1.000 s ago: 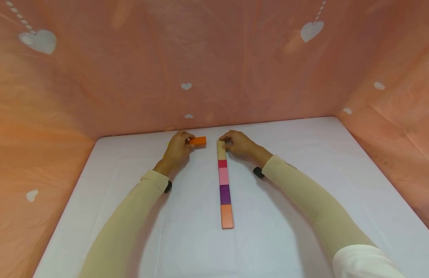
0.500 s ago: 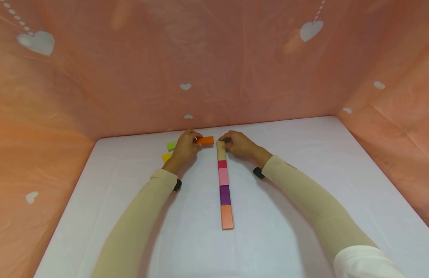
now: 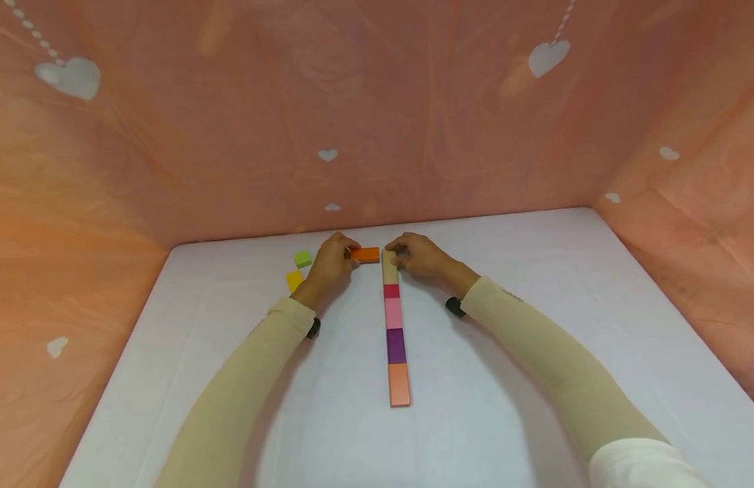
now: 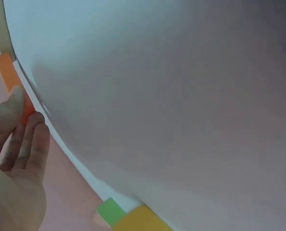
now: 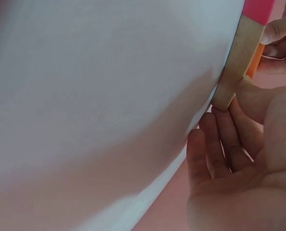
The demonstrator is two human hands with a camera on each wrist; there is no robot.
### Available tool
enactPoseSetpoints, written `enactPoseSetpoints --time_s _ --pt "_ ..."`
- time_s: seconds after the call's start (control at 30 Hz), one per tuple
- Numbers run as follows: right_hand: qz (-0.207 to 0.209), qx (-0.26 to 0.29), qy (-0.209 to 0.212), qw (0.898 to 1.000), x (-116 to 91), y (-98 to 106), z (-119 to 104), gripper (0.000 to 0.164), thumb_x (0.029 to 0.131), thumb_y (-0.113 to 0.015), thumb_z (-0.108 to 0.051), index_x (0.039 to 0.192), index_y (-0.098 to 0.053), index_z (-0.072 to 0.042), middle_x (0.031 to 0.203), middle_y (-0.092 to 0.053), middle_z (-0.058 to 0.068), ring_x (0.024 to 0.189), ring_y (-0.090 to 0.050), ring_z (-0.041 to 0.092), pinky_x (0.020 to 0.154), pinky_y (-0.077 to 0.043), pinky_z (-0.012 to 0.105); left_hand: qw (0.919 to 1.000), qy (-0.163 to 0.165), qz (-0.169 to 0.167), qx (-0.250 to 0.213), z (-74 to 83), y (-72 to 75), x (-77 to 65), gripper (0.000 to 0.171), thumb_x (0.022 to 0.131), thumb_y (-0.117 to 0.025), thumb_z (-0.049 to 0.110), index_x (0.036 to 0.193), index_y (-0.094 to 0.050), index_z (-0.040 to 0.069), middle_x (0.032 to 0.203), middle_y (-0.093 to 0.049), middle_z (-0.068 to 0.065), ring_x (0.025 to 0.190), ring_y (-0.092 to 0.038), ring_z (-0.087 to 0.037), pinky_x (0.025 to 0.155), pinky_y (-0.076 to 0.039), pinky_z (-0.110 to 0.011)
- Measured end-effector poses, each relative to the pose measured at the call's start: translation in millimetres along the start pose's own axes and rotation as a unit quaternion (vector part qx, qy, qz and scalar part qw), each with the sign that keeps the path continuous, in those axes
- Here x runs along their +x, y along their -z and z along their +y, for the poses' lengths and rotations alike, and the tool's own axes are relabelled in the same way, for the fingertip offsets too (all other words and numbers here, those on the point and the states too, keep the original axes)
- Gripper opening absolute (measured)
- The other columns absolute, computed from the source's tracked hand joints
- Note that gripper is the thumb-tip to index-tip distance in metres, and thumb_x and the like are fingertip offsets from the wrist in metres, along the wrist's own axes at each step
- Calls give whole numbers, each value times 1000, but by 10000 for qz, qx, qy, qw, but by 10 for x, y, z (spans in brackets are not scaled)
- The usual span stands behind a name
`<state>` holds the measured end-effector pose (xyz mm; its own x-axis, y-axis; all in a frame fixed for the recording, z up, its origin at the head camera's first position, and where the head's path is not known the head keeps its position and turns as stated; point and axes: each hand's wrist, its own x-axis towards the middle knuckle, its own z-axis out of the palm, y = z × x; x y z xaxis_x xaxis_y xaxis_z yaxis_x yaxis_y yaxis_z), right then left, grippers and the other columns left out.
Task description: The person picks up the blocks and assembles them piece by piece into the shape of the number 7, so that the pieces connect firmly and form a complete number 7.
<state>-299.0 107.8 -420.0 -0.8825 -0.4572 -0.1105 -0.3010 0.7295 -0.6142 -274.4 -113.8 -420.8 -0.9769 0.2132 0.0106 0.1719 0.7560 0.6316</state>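
Observation:
In the head view my left hand [image 3: 333,263] pinches an orange block [image 3: 367,255] by its left end, between thumb and fingers. The block's other end lies right beside the far end of a plain wooden block [image 3: 390,271]; whether they touch I cannot tell. My right hand [image 3: 422,256] holds that wooden block at its far end, thumb along the side in the right wrist view. Toward me the row continues with a red block [image 3: 392,291], a pink block [image 3: 393,314], a purple block [image 3: 397,346] and a light orange block [image 3: 399,385].
Left of my left hand lie a green block [image 3: 302,259] and a yellow block [image 3: 294,280], the yellow one partly hidden by the wrist. The white table [image 3: 487,420] ends at the back against a pink-orange cloth [image 3: 377,122] with hearts.
My left hand has carried the orange block rightward, up close to the wooden block. The green and yellow blocks have come into view behind it. My right hand stays put.

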Motion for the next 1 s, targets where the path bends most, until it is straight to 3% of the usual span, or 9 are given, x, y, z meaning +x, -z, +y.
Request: enactPoseSetpoints --time_s 1.0 --pt "-98 46 -44 9999 -27 80 12 36 98 -62 -19 134 -62 -13 129 -61 6 125 -54 25 116 -41 44 9997 -33 58 -229 8 -74 11 30 96 -64 10 126 -65 3 117 -56 -9 102 -55 -24 95 -54 -35"
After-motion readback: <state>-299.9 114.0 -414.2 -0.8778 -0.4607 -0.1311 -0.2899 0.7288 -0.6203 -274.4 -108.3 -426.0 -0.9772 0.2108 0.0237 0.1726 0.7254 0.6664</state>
